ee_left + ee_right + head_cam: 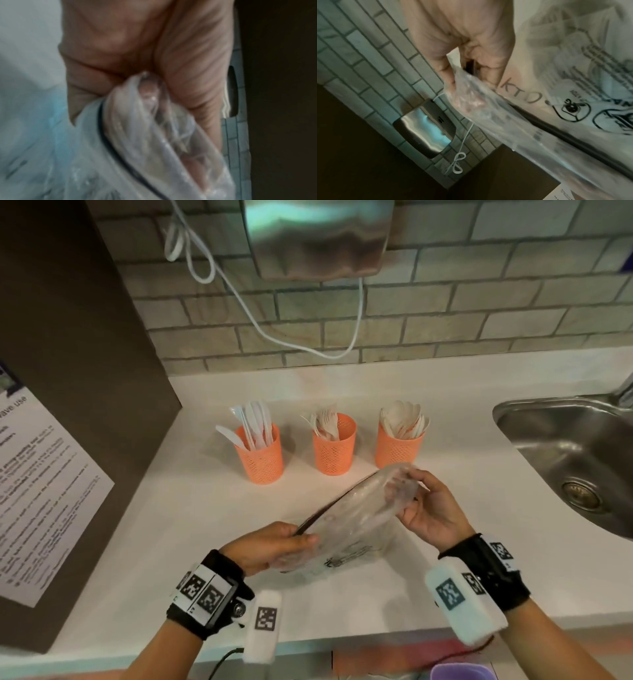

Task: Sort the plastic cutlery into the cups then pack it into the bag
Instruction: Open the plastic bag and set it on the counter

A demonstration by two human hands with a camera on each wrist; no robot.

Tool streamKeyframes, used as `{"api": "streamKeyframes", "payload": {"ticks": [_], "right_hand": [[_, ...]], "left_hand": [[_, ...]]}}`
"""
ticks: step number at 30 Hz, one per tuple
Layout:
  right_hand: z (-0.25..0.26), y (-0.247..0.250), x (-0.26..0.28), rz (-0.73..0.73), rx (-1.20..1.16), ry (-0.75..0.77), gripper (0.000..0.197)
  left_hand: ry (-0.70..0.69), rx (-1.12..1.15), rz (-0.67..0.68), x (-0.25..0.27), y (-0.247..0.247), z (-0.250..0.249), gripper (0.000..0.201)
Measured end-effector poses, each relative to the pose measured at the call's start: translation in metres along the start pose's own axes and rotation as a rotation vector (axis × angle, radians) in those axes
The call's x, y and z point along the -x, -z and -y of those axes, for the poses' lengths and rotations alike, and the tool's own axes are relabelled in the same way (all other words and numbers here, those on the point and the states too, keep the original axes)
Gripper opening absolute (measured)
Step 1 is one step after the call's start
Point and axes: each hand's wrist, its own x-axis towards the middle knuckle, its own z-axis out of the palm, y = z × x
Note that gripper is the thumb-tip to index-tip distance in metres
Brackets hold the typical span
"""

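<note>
A clear plastic bag (352,518) with a dark zip strip and black print hangs just above the white counter (205,508). My left hand (274,542) pinches its near-left end, and my right hand (424,508) grips the far-right end. In the wrist views the bag (145,135) (505,121) bunches between the fingers of the left hand (137,60) and the right hand (462,47). Behind it stand three orange mesh cups: knives in the left cup (262,457), forks in the middle cup (334,448), spoons in the right cup (399,445).
A steel sink (575,460) is set into the counter at the right. A brown cabinet side with a printed notice (37,491) walls off the left. A steel wall unit (318,237) with a white cord (274,333) hangs on the tiled wall.
</note>
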Motion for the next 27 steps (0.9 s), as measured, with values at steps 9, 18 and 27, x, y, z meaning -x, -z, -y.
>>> {"api": "streamKeyframes", "payload": {"ticks": [9,18,27], "right_hand": [[-0.008,0.019,0.012,-0.116,0.661,-0.319,0.016],[-0.004,0.026,0.020,-0.094,0.219,-0.211,0.048],[-0.007,0.048,0.010,0.186,0.214,-0.024,0.052]], "left_hand": [[-0.135,0.883,-0.245,-0.020,0.028,0.024,0.067],[0.140,0.464,-0.337,-0.024,0.018,0.033,0.043],[0.064,0.885,-0.175,-0.014,0.019,0.031,0.061]]}}
